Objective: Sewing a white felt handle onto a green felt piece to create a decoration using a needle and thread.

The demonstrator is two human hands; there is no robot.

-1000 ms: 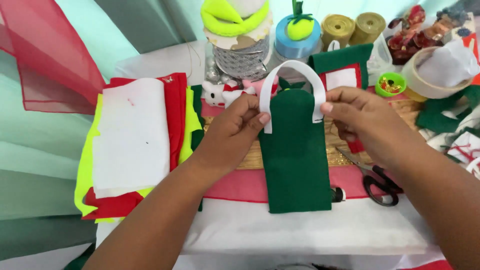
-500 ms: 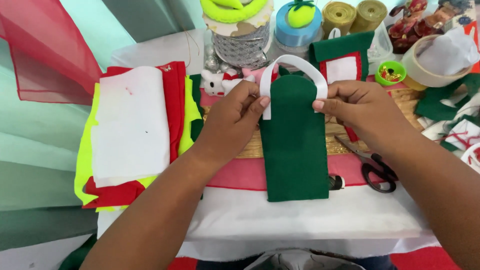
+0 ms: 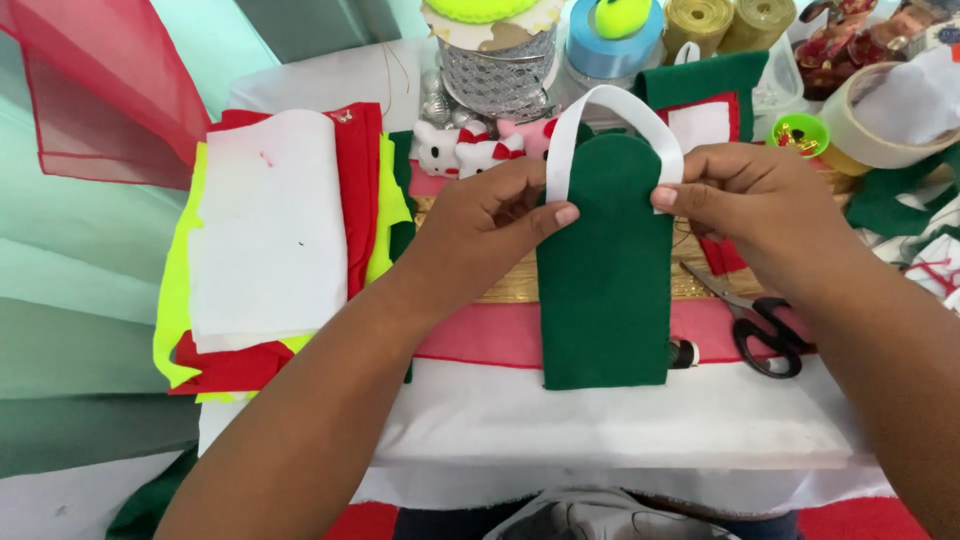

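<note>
At centre of the counter (image 3: 620,430), a green felt piece (image 3: 605,290) with a rounded top is held upright-lengthwise, its long axis running away from the person. A white strap loop (image 3: 612,105) arches over the rounded end. The left hand (image 3: 490,225) fingers are closed, pinching the strap's left end against the felt; the right hand (image 3: 745,190) fingers pinch the right end likewise. Both hands sit level, at the felt's far end. Black scissors (image 3: 760,325) lie just right of it.

Left hand (image 3: 490,225) and right hand (image 3: 745,195) pinch a white strap (image 3: 612,110) against a green felt piece (image 3: 605,270)
</note>
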